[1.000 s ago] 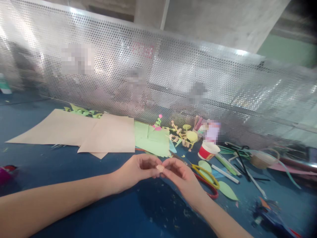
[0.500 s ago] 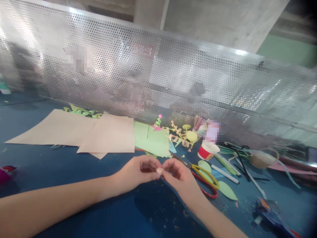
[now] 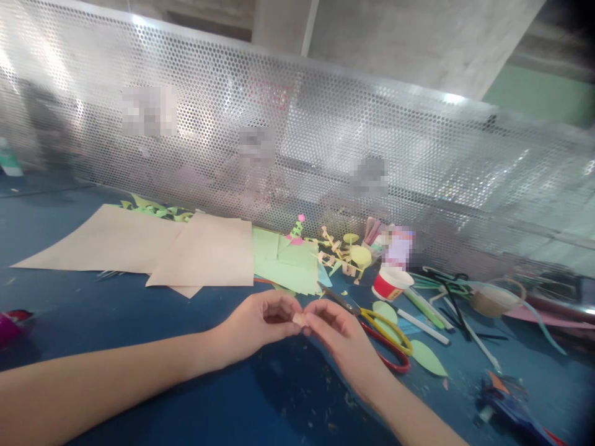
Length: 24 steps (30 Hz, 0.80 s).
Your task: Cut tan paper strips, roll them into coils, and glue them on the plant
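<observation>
Between the fingertips of both hands is a small pale peach paper piece (image 3: 300, 319), mostly covered by the fingers. My left hand (image 3: 260, 319) pinches it from the left side. My right hand (image 3: 338, 328) meets it from the right, thumb and forefinger closed on it. Both hands are held just above the blue table, with the tips touching or nearly so. Right beside my right hand lie scissors (image 3: 385, 331) with yellow and red handles, blades pointing up and left. Leaf-shaped green paper (image 3: 427, 358) lies to their right.
Beige sheets (image 3: 204, 251) and green sheets (image 3: 290, 266) lie behind my hands. A red-and-white paper cup (image 3: 392, 284), a white pen (image 3: 423, 325) and curly paper cuttings (image 3: 344, 251) sit at the right. A perforated metal screen (image 3: 209, 124) stands across the back, with people behind it.
The paper piece has turned slightly between my fingertips, and my right thumb and forefinger have shifted a little over it. Otherwise the scene is almost the same.
</observation>
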### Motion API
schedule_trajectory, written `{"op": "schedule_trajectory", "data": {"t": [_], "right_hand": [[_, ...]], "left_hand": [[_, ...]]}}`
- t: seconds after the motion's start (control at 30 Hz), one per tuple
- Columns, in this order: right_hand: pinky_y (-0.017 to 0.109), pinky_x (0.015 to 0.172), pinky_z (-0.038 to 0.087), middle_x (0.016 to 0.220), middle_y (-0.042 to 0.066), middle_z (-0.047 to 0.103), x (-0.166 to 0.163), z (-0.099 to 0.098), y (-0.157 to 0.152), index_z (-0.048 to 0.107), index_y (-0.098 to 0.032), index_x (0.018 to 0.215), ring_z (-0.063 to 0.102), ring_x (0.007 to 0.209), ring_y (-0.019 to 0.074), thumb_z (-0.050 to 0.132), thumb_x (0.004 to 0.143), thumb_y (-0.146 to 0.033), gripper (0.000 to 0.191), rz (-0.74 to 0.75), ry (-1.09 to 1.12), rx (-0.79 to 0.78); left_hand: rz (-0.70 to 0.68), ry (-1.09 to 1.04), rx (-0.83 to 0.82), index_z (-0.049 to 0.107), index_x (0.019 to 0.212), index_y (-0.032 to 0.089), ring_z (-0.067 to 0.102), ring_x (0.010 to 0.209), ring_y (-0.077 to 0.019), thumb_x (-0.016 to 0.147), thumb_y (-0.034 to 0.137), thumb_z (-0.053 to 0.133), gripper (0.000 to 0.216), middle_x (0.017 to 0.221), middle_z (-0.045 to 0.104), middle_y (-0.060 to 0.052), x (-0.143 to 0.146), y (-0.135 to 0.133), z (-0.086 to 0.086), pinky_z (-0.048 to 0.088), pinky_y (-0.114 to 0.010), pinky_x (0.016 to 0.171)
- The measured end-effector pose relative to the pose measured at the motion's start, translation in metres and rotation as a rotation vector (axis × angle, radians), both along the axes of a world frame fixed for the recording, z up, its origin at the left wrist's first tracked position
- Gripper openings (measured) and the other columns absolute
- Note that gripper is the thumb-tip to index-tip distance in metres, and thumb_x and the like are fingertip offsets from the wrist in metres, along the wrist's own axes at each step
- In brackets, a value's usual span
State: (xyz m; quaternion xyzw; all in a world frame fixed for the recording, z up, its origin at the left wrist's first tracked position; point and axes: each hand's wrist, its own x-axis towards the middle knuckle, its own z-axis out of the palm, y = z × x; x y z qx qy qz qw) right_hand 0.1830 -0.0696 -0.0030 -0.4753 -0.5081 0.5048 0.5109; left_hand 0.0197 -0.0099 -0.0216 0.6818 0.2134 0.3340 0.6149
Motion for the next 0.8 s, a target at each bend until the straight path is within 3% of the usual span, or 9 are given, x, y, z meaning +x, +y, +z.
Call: {"op": "schedule_trajectory", "data": {"t": [0.13,0.5,0.8], "right_hand": [[0.026,0.073,0.045,0.078,-0.001,0.060,0.003,-0.003,0.001,0.059,-0.019,0.084,0.055,0.070,0.0110,0.065,0.073,-0.034,0.019,0.013,0.061,-0.020],[0.025,0.068,0.045,0.075,-0.002,0.059,-0.002,-0.001,0.001,0.057,-0.019,0.080,0.054,0.068,0.0115,0.068,0.068,-0.033,0.022,-0.041,-0.068,0.017],[0.025,0.068,0.044,0.075,-0.001,0.058,-0.005,-0.002,-0.001,0.059,-0.018,0.081,0.053,0.067,0.0114,0.067,0.069,-0.034,0.022,-0.063,-0.022,-0.004]], "left_hand": [[0.016,0.004,-0.012,0.057,0.089,0.016,0.063,0.082,-0.0161,0.074,0.027,0.065,0.021,0.084,0.066,-0.004,0.000,0.000,0.000,0.046,-0.032,0.079],[0.020,0.035,0.010,0.057,0.087,0.015,0.058,0.077,-0.0135,0.073,0.029,0.065,0.021,0.080,0.061,-0.002,0.000,-0.001,0.001,0.045,-0.030,0.077],[0.013,0.024,0.005,0.057,0.087,0.016,0.059,0.077,-0.0137,0.074,0.028,0.065,0.019,0.080,0.063,-0.002,0.000,-0.002,0.002,0.045,-0.030,0.076]]}}
